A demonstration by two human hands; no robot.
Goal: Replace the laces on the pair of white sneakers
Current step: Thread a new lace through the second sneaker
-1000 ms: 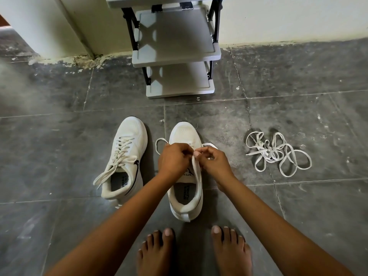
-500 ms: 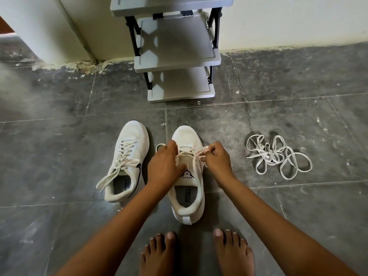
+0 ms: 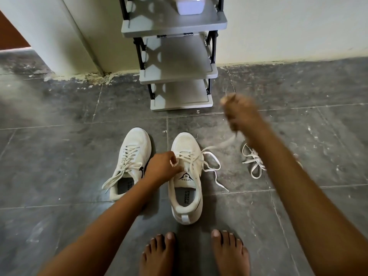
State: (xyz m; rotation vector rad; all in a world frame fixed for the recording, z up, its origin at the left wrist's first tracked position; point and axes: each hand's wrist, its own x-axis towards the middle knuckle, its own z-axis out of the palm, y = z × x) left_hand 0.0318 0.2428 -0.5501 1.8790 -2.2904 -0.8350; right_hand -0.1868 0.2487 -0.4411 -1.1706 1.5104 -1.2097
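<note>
Left grip [image 3: 164,166] on flat white lace [image 3: 191,156]

**Room: tiled floor, pale wall, one shelf rack**

Floor [image 3: 59,160]: dark grey tiles, pale grout lines, scuffed and flecked white.
Wall [image 3: 288,26]: cream, plain, with flaking paint [image 3: 95,77] along its base near the left corner.
Shelf rack [image 3: 175,56]: grey tiers on a black frame, standing against the wall.
White container [image 3: 189,5]: on an upper tier, partly cut off.

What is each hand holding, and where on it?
Left hand pinches the sneaker's lace near the tongue; right hand, blurred, seems to grip the lace's end.
</note>
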